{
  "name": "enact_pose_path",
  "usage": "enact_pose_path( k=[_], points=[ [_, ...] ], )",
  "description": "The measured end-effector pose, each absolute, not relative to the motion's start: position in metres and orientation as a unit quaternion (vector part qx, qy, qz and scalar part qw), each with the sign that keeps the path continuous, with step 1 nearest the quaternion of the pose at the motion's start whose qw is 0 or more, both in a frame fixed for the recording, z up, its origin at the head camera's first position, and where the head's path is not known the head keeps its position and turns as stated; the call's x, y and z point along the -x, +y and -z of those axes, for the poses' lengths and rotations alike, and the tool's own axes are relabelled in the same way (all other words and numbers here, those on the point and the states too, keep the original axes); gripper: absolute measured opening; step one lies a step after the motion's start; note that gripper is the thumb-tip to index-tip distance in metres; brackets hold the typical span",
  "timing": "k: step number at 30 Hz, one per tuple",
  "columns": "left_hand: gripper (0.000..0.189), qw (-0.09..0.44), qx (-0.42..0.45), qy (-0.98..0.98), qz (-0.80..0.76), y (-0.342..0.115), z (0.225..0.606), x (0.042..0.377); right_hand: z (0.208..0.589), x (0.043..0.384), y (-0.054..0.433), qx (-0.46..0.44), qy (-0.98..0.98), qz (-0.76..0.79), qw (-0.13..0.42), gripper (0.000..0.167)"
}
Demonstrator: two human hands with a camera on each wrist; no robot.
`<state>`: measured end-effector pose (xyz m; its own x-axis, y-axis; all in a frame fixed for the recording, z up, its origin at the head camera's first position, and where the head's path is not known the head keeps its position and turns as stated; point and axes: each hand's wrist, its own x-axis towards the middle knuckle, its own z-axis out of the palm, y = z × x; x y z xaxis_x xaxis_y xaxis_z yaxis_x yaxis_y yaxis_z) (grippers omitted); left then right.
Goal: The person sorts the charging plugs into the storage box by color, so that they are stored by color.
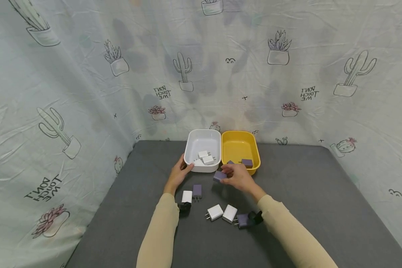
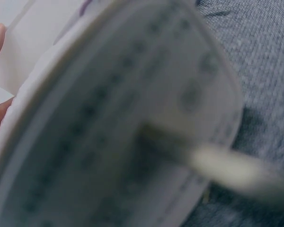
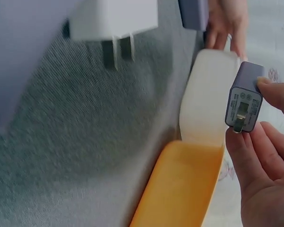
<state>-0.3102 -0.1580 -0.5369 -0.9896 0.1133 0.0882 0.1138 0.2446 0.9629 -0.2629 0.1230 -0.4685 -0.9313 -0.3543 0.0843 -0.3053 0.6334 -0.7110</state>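
My right hand point(image 1: 239, 176) pinches a purple plug charger point(image 1: 220, 176) between thumb and fingers, just in front of the two bins. In the right wrist view that charger point(image 3: 246, 97) shows its printed end and metal prongs. My left hand point(image 1: 179, 172) grips the near left corner of a white bin point(image 1: 203, 168), thumb at the rim and fingers along the side. Several white chargers point(image 1: 208, 160) lie inside it. Beside it stands a yellow bin point(image 1: 256, 154) with purple chargers point(image 1: 246, 163) in it; my right hand partly hides its front.
On the grey table point(image 1: 305, 193) lie a white charger point(image 1: 187, 196) and a purple charger point(image 1: 197, 191) near the left wrist. Nearer me are two white chargers point(image 1: 215, 212) and another purple charger point(image 1: 243, 220) by the right wrist. A patterned curtain point(image 1: 221, 74) stands behind.
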Motion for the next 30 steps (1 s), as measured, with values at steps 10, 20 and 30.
enact_pose_path(
  k=[10,20,30],
  points=[
    [0.077,0.029,0.066,-0.794,0.603,-0.156,0.546,0.317,0.468,0.276,0.142,0.123,0.893,0.433,-0.005,0.050],
    [0.079,0.025,0.078,-0.787,0.611,-0.156,0.544,0.316,0.464,0.282,0.159,0.088,0.900,0.425,-0.041,0.052],
    [0.078,0.023,0.066,-0.792,0.606,-0.155,0.549,0.315,0.468,0.288,0.175,0.050,0.913,0.397,-0.075,0.053]
  ],
)
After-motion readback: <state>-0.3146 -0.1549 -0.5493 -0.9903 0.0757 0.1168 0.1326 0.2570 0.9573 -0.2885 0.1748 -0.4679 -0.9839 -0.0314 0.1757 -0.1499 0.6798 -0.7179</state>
